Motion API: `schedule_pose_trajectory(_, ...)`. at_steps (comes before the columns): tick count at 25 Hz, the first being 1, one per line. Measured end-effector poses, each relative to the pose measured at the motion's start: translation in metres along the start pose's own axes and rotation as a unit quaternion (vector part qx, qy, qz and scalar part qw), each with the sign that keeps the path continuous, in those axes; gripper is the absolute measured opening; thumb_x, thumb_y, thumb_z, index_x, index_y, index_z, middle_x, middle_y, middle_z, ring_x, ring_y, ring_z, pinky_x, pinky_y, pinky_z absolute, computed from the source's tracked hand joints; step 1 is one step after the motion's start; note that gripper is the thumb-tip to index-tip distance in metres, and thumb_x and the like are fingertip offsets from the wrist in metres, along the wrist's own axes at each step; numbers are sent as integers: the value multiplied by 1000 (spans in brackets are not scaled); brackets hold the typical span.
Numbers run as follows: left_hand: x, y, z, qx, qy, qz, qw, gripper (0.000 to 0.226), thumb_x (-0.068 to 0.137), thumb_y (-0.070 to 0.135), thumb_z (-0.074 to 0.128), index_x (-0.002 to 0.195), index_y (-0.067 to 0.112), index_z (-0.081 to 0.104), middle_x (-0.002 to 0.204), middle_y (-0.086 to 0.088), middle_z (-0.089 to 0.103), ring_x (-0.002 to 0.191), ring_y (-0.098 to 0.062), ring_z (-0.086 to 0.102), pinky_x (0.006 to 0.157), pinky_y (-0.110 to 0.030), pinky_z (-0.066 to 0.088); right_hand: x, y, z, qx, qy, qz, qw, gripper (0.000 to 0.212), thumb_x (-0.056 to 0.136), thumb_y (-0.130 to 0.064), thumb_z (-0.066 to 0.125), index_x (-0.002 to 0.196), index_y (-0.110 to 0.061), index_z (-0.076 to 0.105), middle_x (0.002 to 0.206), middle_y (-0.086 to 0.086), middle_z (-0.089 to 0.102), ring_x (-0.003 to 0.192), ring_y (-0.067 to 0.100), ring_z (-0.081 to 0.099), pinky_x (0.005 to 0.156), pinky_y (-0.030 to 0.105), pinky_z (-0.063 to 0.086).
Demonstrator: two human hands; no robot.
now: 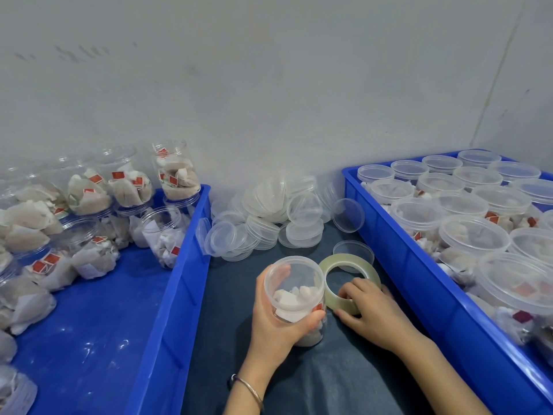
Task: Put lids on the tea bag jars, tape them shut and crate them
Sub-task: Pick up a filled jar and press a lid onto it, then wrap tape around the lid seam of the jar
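Observation:
A clear plastic jar of tea bags (296, 298), with a clear lid on top, stands on the dark table cover between two blue crates. My left hand (273, 322) grips the jar from its left side, thumb across the front. My right hand (369, 311) holds a roll of clear tape (344, 263) that lies flat just right of the jar, with fingers curled over its near rim into the hole. A loose lid (356, 251) lies behind the roll.
The left blue crate (182, 283) holds several open jars of tea bags, some lying down. In the right blue crate (419, 256) stand several lidded jars. A heap of clear lids (269, 217) lies by the wall between the crates.

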State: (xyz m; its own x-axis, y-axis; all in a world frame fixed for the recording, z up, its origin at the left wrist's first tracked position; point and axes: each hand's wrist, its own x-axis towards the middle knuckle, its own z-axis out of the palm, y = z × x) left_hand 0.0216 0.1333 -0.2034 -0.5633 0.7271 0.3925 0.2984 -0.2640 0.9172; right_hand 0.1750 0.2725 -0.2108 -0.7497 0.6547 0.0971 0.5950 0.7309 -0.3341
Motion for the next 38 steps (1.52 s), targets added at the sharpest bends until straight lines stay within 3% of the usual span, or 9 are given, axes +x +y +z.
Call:
schedule_pose_trajectory(20,-2,3,-1,4,-3,2,1000,87,51,27,90,127,17,50,127,8,57,125,-9,51,96,-11,39,-5,2,2,20,14,-8,1000,23,87,-55,51,100,-36,48,101,-21,43,98,-3,37,100,30,34)
schedule_pose_trajectory(22,-2,2,-1,2,-1,4,1000,86,51,25,91,127,18,50,127,7,57,125,-10,51,96,-11,39,-7,2,3,1,8,-7,1000,22,88,-56,48,99,-37,45,102,-20,42,102,-2,37,105,34,33)
schedule_pose_trajectory(25,-1,2,1,5,4,2,1000,87,50,29,91,126,20,50,127,8,57,124,-9,51,95,-10,39,-5,-3,3,-43,15,11,999,21,93,-54,40,98,-34,40,108,-17,46,115,1,38,117,49,13)
schedule_pose_trajectory(26,0,3,2,8,6,-4,1000,88,49,31,91,126,21,49,127,9,57,124,-7,51,94,-9,39,-1,-8,-2,-31,30,21,999,23,94,-54,39,96,-31,42,104,-15,51,112,3,43,117,50,15)
schedule_pose_trajectory(27,1,5,4,15,8,-10,1000,90,48,32,91,126,23,48,126,10,57,123,-5,50,94,-9,39,2,-13,-9,10,52,33,998,25,94,-53,39,95,-29,44,96,-12,56,102,7,51,111,49,29)
schedule_pose_trajectory(29,5,9,5,29,7,-19,999,101,47,34,95,132,25,42,131,11,52,125,-1,47,98,-11,38,8,-28,-30,173,118,72,975,27,93,-51,41,91,-25,48,79,-6,60,75,14,57,77,42,51)
schedule_pose_trajectory(32,10,29,1,36,-7,-54,998,128,49,52,90,148,35,11,151,17,23,136,4,29,106,-13,32,5,-49,-57,360,232,91,899,28,95,-45,44,82,-22,52,66,-3,56,61,9,50,59,35,42)
schedule_pose_trajectory(35,19,61,-6,12,23,-38,999,102,66,82,56,148,42,10,155,23,16,139,9,21,98,-2,31,-11,-72,-80,351,281,-3,893,32,88,-50,43,78,-21,51,57,4,47,48,8,38,50,23,31)
schedule_pose_trajectory(38,29,88,-3,19,-4,-35,999,69,85,74,34,144,39,33,147,24,37,129,18,32,95,3,29,-22,-93,-88,236,338,-85,907,33,84,-45,43,77,-16,58,46,-10,41,42,7,36,44,25,31)
